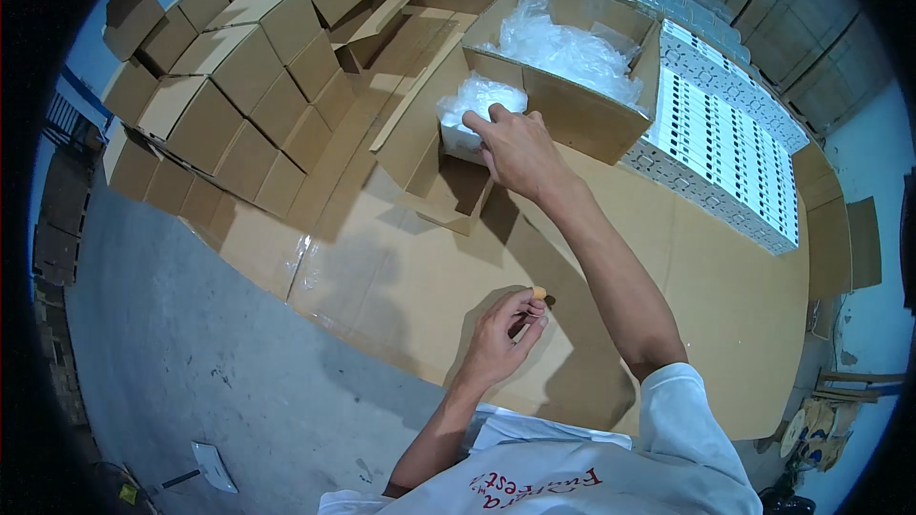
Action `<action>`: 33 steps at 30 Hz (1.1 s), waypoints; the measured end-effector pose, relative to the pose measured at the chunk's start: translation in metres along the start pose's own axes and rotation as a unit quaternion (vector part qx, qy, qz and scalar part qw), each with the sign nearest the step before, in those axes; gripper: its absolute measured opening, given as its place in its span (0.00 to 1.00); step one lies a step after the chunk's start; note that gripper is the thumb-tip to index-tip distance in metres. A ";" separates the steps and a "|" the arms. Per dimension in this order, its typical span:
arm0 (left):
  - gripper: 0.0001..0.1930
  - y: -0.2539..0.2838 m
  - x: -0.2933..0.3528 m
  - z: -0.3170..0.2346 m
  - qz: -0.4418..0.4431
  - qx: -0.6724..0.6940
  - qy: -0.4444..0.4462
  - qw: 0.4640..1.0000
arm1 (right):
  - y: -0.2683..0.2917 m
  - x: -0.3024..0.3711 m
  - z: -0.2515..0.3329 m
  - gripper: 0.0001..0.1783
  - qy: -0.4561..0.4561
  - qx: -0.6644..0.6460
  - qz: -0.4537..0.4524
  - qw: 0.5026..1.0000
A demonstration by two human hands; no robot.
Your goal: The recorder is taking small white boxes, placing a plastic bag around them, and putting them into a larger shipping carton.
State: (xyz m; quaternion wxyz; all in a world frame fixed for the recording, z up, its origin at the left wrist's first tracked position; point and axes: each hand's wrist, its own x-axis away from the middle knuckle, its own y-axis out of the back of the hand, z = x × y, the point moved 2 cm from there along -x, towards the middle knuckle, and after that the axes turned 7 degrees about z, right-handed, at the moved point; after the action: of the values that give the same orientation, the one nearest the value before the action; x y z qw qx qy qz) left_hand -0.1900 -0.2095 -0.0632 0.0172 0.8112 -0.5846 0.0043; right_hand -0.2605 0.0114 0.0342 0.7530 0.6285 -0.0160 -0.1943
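Near the table's front edge is my left hand (503,340), with its fingers loosely curled and a gap between them and the thumb. An orange cap-like piece (539,293) covers its index fingertip, probably a finger cot. My right hand (523,153) is stretched forward with fingers apart over a small white box (462,141). Crumpled clear plastic bags (487,95) fill the top of that box, which stands in a narrow open carton (434,193). Whether the right fingertips touch the plastic is hard to see. Behind it, a larger open carton (587,113) holds more clear plastic bags (568,43).
Stacked brown cartons (224,119) rise at the left, beside an open-flapped carton (367,14). Rows of white patterned boxes (720,153) stand at the right. Brown cardboard (382,277) covers the table. A grey floor (181,324) lies at the left.
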 end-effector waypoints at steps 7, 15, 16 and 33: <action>0.19 -0.004 0.004 0.004 0.000 0.005 -0.009 1.000 | -0.009 -0.001 0.007 0.19 -0.035 0.029 -0.020 0.999; 0.20 0.003 0.021 0.006 -0.002 -0.009 -0.026 1.000 | -0.023 0.000 0.026 0.09 -0.076 0.086 -0.049 0.992; 0.19 0.004 0.021 0.004 -0.003 -0.017 -0.025 1.000 | -0.024 0.002 0.026 0.09 -0.075 0.087 -0.048 0.992; 0.13 -0.059 -0.065 -0.021 0.011 -0.075 -0.021 0.997 | 0.137 0.062 -0.176 0.13 -0.072 0.014 -0.348 0.935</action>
State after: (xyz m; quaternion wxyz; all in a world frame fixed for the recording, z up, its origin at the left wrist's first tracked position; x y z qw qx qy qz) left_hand -0.1542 -0.1290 -0.0454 0.0656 0.8011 -0.5923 -0.0558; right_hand -0.1183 0.1762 0.1144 0.6259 0.5896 0.1465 -0.4890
